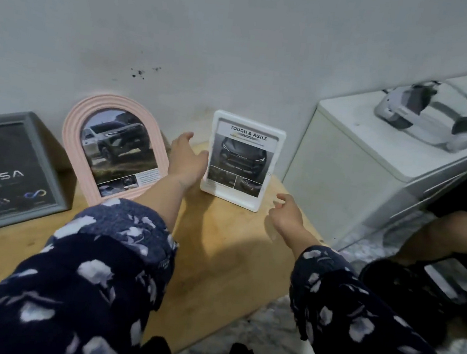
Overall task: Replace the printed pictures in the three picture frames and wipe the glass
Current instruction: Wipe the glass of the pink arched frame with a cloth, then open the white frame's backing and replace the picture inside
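White frame (242,160) upright at frame centre on tabletop (219,247), leaning by wall, between pink arched frame (114,147) and white cabinet (358,161). Left hand (186,157) touching its left edge, fingers straight; right hand (286,211) near lower right corner, released. Likely step: picking up 1 of 3 frames. Next: firm two-sided hold, then lift.

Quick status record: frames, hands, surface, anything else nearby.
frames: grey frame, pink arched frame, white frame, all upright against the wall
left hand: open, at the white frame's left edge
right hand: open, near its lower right corner, apart
surface: wooden table
nearby: headset on white cabinet
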`<state>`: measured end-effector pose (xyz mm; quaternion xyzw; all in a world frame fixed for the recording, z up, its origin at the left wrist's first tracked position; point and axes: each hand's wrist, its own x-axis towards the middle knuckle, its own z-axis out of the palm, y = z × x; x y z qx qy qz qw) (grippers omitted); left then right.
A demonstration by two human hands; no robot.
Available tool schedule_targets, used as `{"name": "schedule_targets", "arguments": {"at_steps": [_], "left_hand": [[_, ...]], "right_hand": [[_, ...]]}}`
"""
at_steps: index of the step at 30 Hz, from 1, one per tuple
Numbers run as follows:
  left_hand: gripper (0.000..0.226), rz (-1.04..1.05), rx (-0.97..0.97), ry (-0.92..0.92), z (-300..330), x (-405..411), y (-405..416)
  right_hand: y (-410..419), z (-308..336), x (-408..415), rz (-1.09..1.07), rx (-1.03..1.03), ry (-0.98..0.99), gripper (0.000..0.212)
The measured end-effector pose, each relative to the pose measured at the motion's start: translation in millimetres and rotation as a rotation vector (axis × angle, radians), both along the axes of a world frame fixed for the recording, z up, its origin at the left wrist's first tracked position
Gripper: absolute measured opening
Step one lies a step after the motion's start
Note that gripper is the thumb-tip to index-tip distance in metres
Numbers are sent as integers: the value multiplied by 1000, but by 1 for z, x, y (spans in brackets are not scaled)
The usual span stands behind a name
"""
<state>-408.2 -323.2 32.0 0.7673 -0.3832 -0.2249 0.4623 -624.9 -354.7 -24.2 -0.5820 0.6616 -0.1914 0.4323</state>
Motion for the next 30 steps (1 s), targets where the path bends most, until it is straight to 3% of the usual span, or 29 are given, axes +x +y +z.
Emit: {"name": "schedule_targets", "arguments": {"at_steps": [6,11,18,23,30], "left_hand": [[44,-116,-200,-482,30,-31,-36],[38,-162,-101,-702,34,-49,-63],[35,-111,9,-661,23,-58,-66],[42,19,69,-725,32,-46,-47],[57,389,185,-486,38,7,40]], "right_hand": [[-19,-23,-6,140,10,32,55],[-36,-38,-3,247,-26,-12,49],[-55,-54,1,360,-187,78,15],[-57,-41,6,376,-210,21,10],[-33,18,39,538,-434,-68,19]]}}
